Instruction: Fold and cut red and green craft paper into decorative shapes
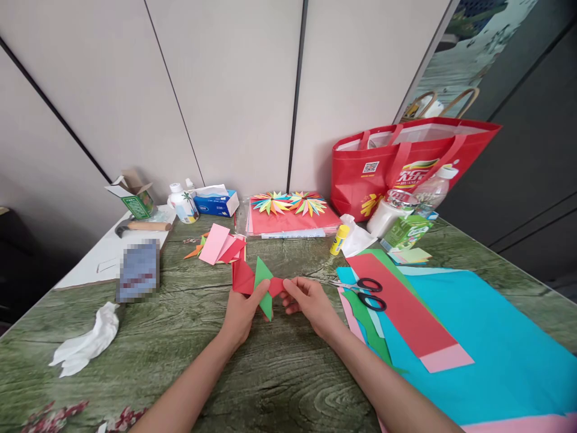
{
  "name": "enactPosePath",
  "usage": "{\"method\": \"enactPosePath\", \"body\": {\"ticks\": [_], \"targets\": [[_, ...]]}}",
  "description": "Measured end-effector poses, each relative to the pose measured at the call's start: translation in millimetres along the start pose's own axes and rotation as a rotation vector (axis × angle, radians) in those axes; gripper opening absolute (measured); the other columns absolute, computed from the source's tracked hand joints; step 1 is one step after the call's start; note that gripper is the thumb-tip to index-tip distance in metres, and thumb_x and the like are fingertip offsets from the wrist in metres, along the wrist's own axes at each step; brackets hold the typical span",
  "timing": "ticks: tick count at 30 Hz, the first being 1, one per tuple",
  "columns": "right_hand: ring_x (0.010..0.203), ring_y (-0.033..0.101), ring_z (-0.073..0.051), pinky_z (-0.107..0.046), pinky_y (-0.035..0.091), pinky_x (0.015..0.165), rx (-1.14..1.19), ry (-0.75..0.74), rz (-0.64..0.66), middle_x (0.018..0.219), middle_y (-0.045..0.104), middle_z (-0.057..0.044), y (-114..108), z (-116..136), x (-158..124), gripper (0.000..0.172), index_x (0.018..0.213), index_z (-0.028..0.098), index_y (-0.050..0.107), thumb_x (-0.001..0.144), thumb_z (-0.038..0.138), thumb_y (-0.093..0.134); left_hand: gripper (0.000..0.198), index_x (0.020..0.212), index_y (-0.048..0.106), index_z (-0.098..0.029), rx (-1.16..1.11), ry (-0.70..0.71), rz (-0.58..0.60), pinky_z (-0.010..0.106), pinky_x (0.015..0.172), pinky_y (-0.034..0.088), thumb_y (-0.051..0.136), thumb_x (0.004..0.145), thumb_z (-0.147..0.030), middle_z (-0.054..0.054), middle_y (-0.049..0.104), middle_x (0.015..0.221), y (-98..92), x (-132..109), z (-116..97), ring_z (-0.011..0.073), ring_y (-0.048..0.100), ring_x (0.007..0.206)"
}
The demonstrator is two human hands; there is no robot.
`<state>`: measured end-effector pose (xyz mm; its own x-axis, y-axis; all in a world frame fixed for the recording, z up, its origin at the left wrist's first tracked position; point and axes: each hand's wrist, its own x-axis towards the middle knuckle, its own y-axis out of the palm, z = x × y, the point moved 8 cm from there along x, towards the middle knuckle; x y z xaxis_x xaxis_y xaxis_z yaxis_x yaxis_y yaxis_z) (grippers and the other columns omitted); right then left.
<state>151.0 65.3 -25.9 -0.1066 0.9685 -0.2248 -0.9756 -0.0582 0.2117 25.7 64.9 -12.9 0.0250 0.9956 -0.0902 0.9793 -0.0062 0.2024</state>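
Left hand [240, 311] and right hand [311, 305] hold paper [263, 273] well inside table edges [518, 272].

The red bag [346, 189] at far right bears a QR code [371, 167] and partly covered lettering [407, 179] reading "HUANL".

The folded red and green piece [262, 275] is smooth, matt paper, as are the blue sheet [487, 337] and the red strip [401, 300]. The scissors [356, 287] pair metal blades with smooth black plastic handles. The table [288, 373] looks wood-grained, the bottle [430, 193] clear, glossy plastic.
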Motion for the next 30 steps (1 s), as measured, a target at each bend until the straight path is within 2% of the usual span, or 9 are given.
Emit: {"method": "enactPosePath", "body": {"ticks": [3, 9, 12, 14, 16, 19, 22, 26, 30], "targets": [[0.045, 0.05, -0.009, -0.022, 0.043, 0.042, -0.213, -0.035, 0.05, 0.054, 0.055, 0.002, 1, 10, 1, 0.041, 0.058, 0.016, 0.051, 0.066, 0.056, 0.058, 0.025, 0.074, 0.052, -0.015, -0.061, -0.051, 0.113, 0.023, 0.035, 0.045, 0.062, 0.072, -0.037, -0.002, 0.059, 0.05, 7.4, -1, -1, 0.013, 0.055, 0.037], [0.048, 0.052, -0.011, -0.021, 0.039, 0.046, -0.632, -0.206, 0.327, 0.054, 0.055, 0.001, 23, 35, -12, 0.037, 0.059, 0.018, 0.049, 0.084, 0.045, 0.042, 0.03, 0.062, 0.049, -0.014, -0.091, -0.114, 0.149, 0.013, 0.026, 0.028, 0.062, 0.072, -0.04, -0.005, 0.049, 0.035, 3.8, 0, 0, 0.0051, 0.04, 0.026], [0.055, 0.057, -0.015, -0.023, 0.033, 0.048, -1.088, -0.351, 0.31, 0.061, 0.061, -0.003, 27, 53, -30, 0.036, 0.064, 0.017, 0.055, 0.088, 0.038, 0.039, 0.031, 0.061, 0.051, -0.013, -0.083, -0.147, 0.168, 0.013, 0.026, 0.03, 0.064, 0.069, -0.04, -0.003, 0.051, 0.035, 4.2, 0, 2, 0.0061, 0.042, 0.026], [0.06, 0.059, -0.02, -0.025, 0.028, 0.048, -1.408, -0.411, 0.248, 0.069, 0.065, -0.007, 25, 67, -44, 0.024, 0.073, 0.015, 0.058, 0.083, 0.035, 0.05, 0.032, 0.062, 0.051, -0.013, -0.084, -0.176, 0.181, 0.014, 0.025, 0.031, 0.065, 0.068, -0.041, -0.003, 0.05, 0.033, 5.9, -1, 4, 0.0069, 0.042, 0.025], [0.056, 0.058, -0.02, -0.025, 0.023, 0.046, -1.554, -0.407, 0.284, 0.066, 0.065, -0.006, 24, 74, -53, 0.022, 0.073, 0.016, 0.059, 0.08, 0.036, 0.056, 0.032, 0.064, 0.051, -0.014, -0.098, -0.188, 0.19, 0.014, 0.025, 0.031, 0.065, 0.067, -0.042, -0.004, 0.05, 0.033, 7.7, -3, 5, 0.0071, 0.042, 0.025], [0.048, 0.052, -0.015, -0.024, 0.021, 0.045, -1.462, -0.393, 0.253, 0.055, 0.06, -0.002, 17, 80, -46, 0.036, 0.062, 0.018, 0.054, 0.083, 0.046, 0.047, 0.034, 0.064, 0.051, -0.014, -0.107, -0.189, 0.211, 0.014, 0.025, 0.031, 0.065, 0.066, -0.044, -0.003, 0.051, 0.033, 10.8, -6, 4, 0.0075, 0.043, 0.025], [0.047, 0.048, -0.012, -0.022, 0.026, 0.047, -1.144, -0.408, 0.178, 0.052, 0.057, 0.0, 10, 70, -24, 0.041, 0.056, 0.018, 0.05, 0.084, 0.047, 0.045, 0.034, 0.062, 0.051, -0.013, -0.094, -0.177, 0.216, 0.014, 0.025, 0.032, 0.065, 0.066, -0.045, -0.002, 0.052, 0.032, 12.4, -8, 3, 0.008, 0.044, 0.025], [0.041, 0.039, -0.01, -0.021, 0.028, 0.044, -0.754, -0.35, 0.297, 0.043, 0.049, 0.003, 18, 36, -9, 0.045, 0.05, 0.019, 0.047, 0.082, 0.05, 0.045, 0.034, 0.061, 0.052, -0.012, -0.052, -0.151, 0.206, 0.015, 0.025, 0.033, 0.063, 0.068, -0.044, -0.002, 0.052, 0.032, 13.1, -7, 3, 0.0085, 0.045, 0.025], [0.043, 0.04, -0.009, -0.021, 0.031, 0.044, -0.502, -0.265, 0.503, 0.053, 0.057, 0.001, 37, 14, -19, 0.046, 0.059, 0.018, 0.058, 0.084, 0.052, 0.039, 0.035, 0.06, 0.052, -0.012, -0.016, -0.158, 0.257, 0.016, 0.026, 0.035, 0.062, 0.068, -0.045, -0.001, 0.054, 0.036, 16.4, -7, 8, 0.0096, 0.048, 0.027]]}}
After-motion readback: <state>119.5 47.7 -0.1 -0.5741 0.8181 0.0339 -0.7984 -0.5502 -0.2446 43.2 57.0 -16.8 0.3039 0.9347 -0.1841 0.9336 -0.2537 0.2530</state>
